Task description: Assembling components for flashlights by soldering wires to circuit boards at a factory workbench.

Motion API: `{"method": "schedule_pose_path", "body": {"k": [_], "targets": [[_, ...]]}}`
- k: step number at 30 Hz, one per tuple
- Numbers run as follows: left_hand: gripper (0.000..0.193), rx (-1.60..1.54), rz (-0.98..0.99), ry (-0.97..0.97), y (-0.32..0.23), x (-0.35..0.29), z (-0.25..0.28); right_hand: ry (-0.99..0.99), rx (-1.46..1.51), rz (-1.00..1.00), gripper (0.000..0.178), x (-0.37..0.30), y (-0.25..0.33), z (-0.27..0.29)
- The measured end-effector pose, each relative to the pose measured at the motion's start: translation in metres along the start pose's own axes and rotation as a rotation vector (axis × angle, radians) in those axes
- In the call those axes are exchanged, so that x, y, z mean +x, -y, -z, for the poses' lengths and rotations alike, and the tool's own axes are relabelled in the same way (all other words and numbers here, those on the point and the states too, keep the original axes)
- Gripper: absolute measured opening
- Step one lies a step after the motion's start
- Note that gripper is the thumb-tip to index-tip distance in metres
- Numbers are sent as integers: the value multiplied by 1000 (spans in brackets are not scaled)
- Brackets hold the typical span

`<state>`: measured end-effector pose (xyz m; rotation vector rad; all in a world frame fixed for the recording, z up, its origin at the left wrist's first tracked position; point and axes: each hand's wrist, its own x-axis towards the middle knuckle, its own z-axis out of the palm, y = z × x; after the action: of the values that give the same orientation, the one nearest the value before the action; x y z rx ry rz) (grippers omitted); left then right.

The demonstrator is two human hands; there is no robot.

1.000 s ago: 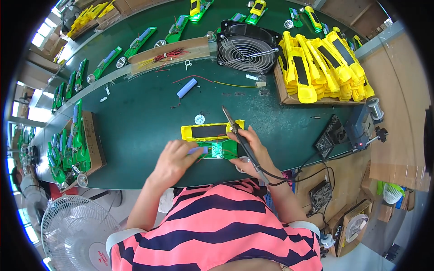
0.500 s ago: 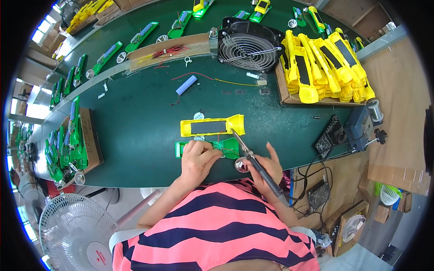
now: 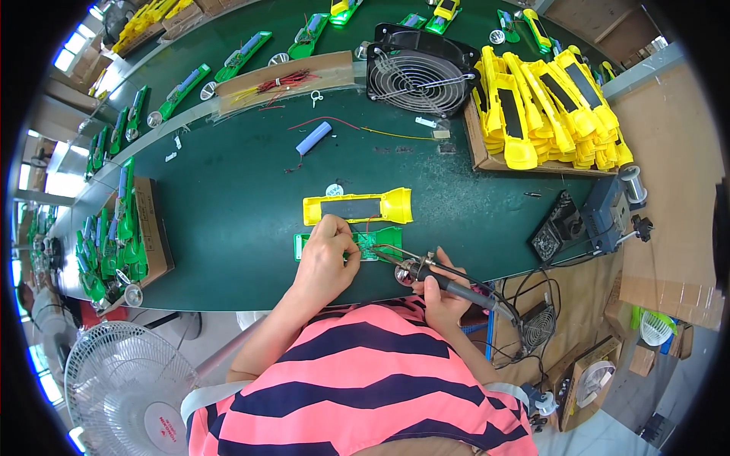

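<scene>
My left hand lies over the left part of a green plastic shell, its fingers pinched together; what they hold is hidden. Thin wires run from that shell to a yellow shell just beyond, which has a dark panel on it. In my right hand is a soldering iron, angled to the left with its tip over the wires and small board in the green shell. A round shiny reflector sits beside the iron, near my right fingers.
A blue cylindrical battery and loose wires lie farther back, before a black fan. Yellow shells fill a box at right; green assemblies fill one at left. The soldering station stands at the right edge.
The iron's tip has shifted from the yellow shell to the green one, and my right hand has come lower. My left hand has moved slightly, its fingers now nearer the yellow shell.
</scene>
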<state>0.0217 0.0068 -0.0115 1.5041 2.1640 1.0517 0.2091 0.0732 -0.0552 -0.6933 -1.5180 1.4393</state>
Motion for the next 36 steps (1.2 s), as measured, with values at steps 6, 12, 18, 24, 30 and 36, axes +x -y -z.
{"method": "schedule_pose_path", "body": {"k": [6,12,18,24,30,36], "targets": [[10,-6,-43,8,1,2,1,-5,-114,31,20,3,0,-1],[10,11,-51,11,0,2,2,55,-33,-61,21,1,-5,1],[10,15,-50,38,0,5,3,37,-42,-62,21,0,-5,2],[8,23,-39,73,0,7,5,106,-102,3,20,5,2,6],[7,45,-27,100,0,7,5,-110,40,6,21,11,7,9],[10,25,-19,101,1,7,5,-77,-51,69,18,12,9,13]]}}
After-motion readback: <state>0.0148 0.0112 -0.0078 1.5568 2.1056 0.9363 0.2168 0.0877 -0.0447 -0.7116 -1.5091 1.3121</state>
